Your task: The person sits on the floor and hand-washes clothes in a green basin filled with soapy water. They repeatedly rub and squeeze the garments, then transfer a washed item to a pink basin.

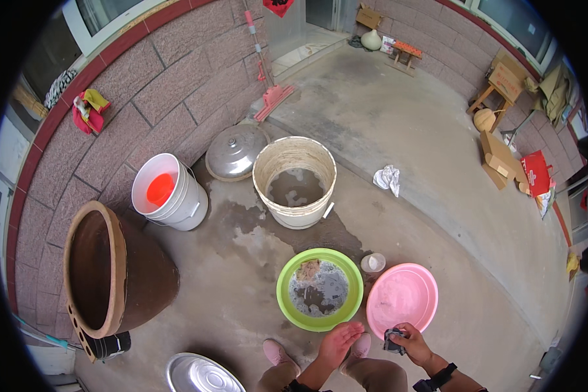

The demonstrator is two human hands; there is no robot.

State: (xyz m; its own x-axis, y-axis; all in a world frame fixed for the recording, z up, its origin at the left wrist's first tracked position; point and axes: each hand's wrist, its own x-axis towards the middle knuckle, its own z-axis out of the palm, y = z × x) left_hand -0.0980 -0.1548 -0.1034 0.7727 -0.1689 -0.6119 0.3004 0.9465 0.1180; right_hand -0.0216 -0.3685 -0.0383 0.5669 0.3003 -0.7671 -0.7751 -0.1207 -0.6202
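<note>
My left hand (340, 343) is held flat with nothing in it, just in front of the near rim of a green plastic basin (283, 294). Murky water with suds fills part of that basin, and a brownish cloth or sponge (308, 269) floats at its far side. In my right hand (414, 343) is a small dark grey crumpled piece, perhaps a wet cloth (394, 341), gripped by thumb and fingers. That hand is at the near edge of a pink plastic basin (428, 304). Between the basins, at the back, stands a small translucent cup (373, 263).
Beyond the basins stands a cream bucket (299, 215) holding dirty water. A white bucket (191, 206) with a red-orange vessel (160, 189) and a large brown clay pot (147, 279) are left. Metal lids (237, 152) lie about. A pink mop (274, 100) leans at the wall.
</note>
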